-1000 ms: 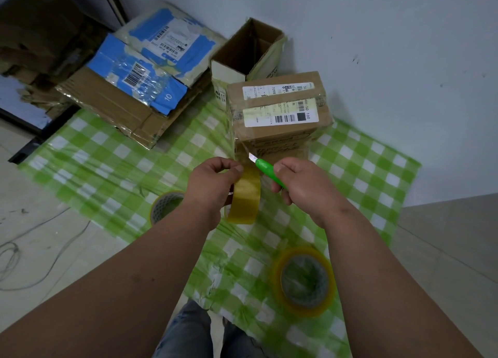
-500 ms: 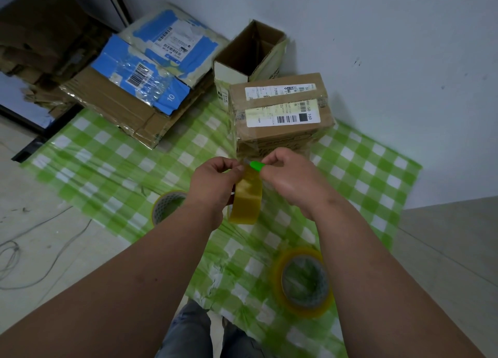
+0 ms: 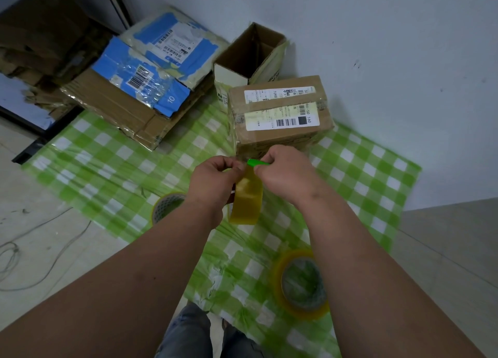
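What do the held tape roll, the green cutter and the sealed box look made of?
Tape roll: glossy, translucent yellowish plastic film. Green cutter: likely smooth moulded plastic, uniformly bright. Sealed box: matte brown cardboard, with shiny clear tape across paper labels.

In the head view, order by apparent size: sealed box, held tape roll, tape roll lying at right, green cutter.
1. Sealed brown cardboard box with white labels
2. Flat-lying yellowish tape roll and edge-on held yellowish tape roll: similar, angles differ, unranked
3. Green plastic cutter, partly hidden
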{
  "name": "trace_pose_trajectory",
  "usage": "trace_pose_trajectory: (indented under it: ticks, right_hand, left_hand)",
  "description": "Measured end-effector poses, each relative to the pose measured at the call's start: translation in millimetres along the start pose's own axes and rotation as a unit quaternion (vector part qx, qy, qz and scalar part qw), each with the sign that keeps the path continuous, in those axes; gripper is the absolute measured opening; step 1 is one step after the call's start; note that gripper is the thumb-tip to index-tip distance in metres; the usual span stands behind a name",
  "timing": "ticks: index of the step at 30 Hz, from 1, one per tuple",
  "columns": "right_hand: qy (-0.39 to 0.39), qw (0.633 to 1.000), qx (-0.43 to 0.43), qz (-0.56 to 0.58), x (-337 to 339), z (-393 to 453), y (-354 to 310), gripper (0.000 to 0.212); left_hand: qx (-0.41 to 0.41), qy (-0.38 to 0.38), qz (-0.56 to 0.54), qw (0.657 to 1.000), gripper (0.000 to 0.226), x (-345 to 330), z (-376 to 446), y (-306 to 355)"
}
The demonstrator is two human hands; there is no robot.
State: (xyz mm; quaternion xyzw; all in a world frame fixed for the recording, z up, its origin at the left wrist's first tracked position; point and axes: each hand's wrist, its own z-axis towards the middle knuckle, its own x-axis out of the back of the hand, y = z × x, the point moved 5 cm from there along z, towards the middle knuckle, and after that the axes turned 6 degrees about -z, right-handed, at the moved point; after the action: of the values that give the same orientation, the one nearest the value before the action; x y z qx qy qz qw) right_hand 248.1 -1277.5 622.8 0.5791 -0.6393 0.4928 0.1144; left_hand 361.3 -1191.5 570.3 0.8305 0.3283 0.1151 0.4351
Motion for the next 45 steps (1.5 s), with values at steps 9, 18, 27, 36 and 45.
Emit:
trace_pose_trajectory:
  ticks: [9, 18, 27, 36, 45]
  right_hand:
    - [-0.001, 1.000, -0.010, -0.002, -0.5, 4.4, 9.5, 0.013]
    - [0.025, 0.998, -0.053, -0.003, 7.6, 5.0, 47.9, 0.008]
    - [-0.094, 0.989, -0.102, -0.050, -53.7, 12.9, 84.3, 0.052]
    - [0.297, 0.951, 0.042, -0.081, -3.0, -10.4, 46.9, 0.034]
    - [0.268, 0.931, 0.169, -0.182, 7.6, 9.8, 7.6, 0.066]
  left_hand:
    - [-0.005, -0.007, 0.012, 1.000, 0.014, 2.5, -1.1, -1.6]
    - [-0.003, 0.013, 0.046, 0.999, 0.018, 6.9, 4.5, 0.8]
    - [-0.042, 0.018, 0.136, 0.990, 0.016, 5.7, 8.9, 7.6]
    - [-0.050, 0.041, 0.189, 0.980, 0.020, 8.5, 13.6, 9.8]
    - [-0.017, 0.050, 0.189, 0.980, 0.019, 16.4, 14.8, 13.7]
